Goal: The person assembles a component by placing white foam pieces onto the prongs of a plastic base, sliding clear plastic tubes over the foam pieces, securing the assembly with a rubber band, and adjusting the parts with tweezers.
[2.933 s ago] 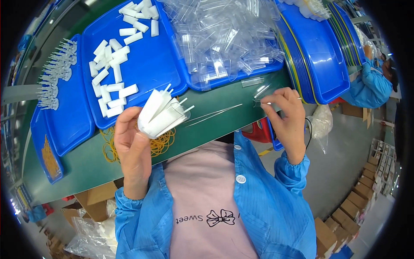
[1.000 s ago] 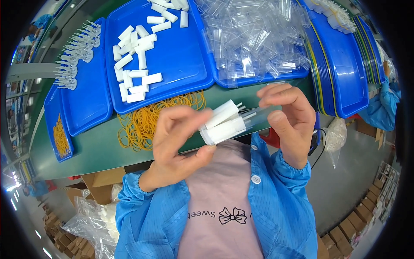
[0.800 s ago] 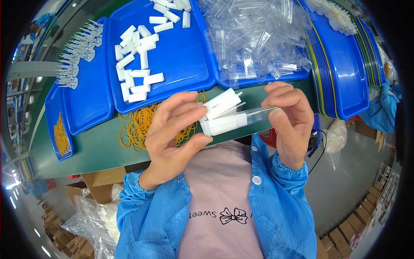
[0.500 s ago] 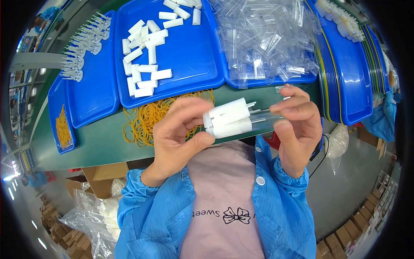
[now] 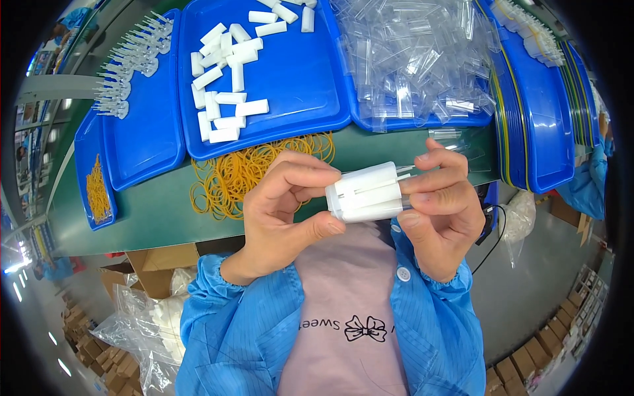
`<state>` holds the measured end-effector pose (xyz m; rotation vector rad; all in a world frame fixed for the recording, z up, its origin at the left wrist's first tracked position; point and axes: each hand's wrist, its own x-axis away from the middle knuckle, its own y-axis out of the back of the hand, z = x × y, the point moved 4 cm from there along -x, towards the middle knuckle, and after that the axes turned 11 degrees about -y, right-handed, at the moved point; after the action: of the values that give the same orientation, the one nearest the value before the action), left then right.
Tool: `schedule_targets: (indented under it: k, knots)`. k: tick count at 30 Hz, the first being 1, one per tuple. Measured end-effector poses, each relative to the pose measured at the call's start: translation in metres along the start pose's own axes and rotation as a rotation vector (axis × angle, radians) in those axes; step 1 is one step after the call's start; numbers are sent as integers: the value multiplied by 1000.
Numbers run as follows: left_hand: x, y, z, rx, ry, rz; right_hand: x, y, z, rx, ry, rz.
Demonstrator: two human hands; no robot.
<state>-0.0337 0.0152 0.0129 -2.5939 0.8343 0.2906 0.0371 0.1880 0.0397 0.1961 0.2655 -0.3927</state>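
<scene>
My left hand (image 5: 281, 214) is closed, thumb and fingers gripping the round base of a white cylinder assembly (image 5: 368, 188). The assembly lies sideways, made of several white foam-like cylinders side by side, with thin pins sticking out of the end away from the base. On that pin end my right hand (image 5: 444, 214) is closed, thumb and fingertips pinching a clear plastic tube (image 5: 396, 206) that sits around the lower white cylinder. Most of the tube is hidden by my fingers. Both hands hold these above the green table's (image 5: 158, 228) near edge.
A blue tray (image 5: 304, 109) holds loose white cylinders. Beside it, another tray is heaped with clear tubes (image 5: 416, 59). Yellow rubber bands (image 5: 244, 171) lie on the table. Pin-topped white bases (image 5: 132, 63) stand far left. Stacked blue trays (image 5: 548, 132) stand at right.
My right hand has moved left toward the assembly, and the clear tube now reaches further along the lower white cylinder. My left hand and the assembly have shifted slightly right.
</scene>
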Motion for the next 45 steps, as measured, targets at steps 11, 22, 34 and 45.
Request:
schedule_targets:
  k: [11, 22, 34, 45]
  knots:
    - [-3, 8, 14, 153, 80, -66, -16, 8, 2, 108, 0, 97]
    - [-5, 14, 14, 149, 170, -198, -21, 54, -50, 1143, -44, -109]
    - [-5, 14, 12, 150, 172, -186, -17, 52, -40, 1005, 205, -169]
    - [1, 9, 3, -47, -66, -42, -13, 41, -14, -246, -321, -133]
